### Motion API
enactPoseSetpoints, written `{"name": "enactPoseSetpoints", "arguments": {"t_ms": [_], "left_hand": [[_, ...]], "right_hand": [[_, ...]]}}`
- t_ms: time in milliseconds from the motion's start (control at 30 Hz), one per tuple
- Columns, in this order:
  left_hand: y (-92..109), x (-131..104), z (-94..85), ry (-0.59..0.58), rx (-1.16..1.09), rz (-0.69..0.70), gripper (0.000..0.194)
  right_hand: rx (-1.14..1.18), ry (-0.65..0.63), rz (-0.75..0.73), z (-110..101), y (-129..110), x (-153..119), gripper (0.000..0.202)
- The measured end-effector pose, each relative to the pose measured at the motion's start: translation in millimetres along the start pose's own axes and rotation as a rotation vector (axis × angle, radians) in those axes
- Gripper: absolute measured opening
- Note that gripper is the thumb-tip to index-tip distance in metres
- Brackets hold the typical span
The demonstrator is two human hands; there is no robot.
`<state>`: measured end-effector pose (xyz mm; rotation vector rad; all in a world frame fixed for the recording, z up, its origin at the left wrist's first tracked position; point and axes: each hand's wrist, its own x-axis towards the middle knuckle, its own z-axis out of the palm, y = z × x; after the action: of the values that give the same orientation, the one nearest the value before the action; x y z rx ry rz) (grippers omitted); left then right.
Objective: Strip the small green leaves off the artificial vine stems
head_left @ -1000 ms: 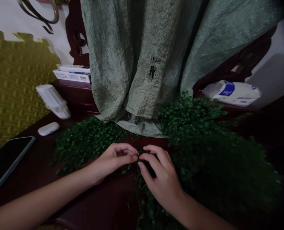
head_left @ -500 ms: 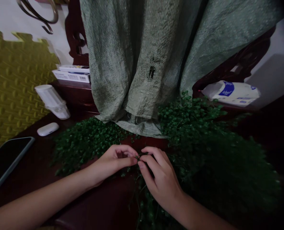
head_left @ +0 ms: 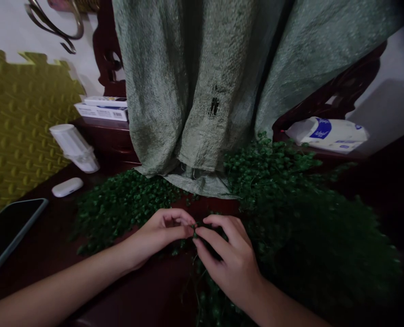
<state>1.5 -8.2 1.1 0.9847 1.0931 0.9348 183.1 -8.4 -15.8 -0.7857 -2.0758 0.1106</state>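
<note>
Left hand (head_left: 166, 229): thumb and index pinched together on a small green sprig (head_left: 194, 230); other fingers curled behind. Pinch looks meant to steady it.
Right hand (head_left: 234, 252): thumb and index at the same sprig, middle finger lifted clear. Can't tell if the tips grip it or only touch; too small and dark.
Sprig: between the two hands, over the table, heaps on either side. Likely held there so both hands can get at it.
Smaller green heap (head_left: 120, 209): beyond the left forearm, small round bits, mostly loose-looking.
Larger green heap (head_left: 307, 218): right side, spreads under and past the right hand, stems showing. Probably kept that side for easy right-hand reach.
Table (head_left: 143, 286): dark red wood, bare strip in front of the left forearm.
Woven sack (head_left: 208, 91): hangs down behind, torn hole, hem between the heaps.
Left edge: phone (head_left: 12, 236), white oval case (head_left: 67, 186), white ridged container (head_left: 75, 147); apart from the greens, perhaps to keep them out of the way.
Back: flat boxes (head_left: 101, 110) left, tissue pack (head_left: 327, 134) right, both on raised ledges.
</note>
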Motion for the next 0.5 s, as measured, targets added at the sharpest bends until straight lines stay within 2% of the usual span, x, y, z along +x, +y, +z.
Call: {"name": "enactPoseSetpoints", "arguments": {"t_ms": [167,500], "left_hand": [[2,-2,2.9,0.004,0.036,-0.012,0.015],[-14,1,-1.6,-0.071,0.141,0.149,0.012]], "right_hand": [[0.028,0.009,0.025,-1,-3,2,0.014],[0.094,-0.050,0.091,-2,-3,1,0.016]]}}
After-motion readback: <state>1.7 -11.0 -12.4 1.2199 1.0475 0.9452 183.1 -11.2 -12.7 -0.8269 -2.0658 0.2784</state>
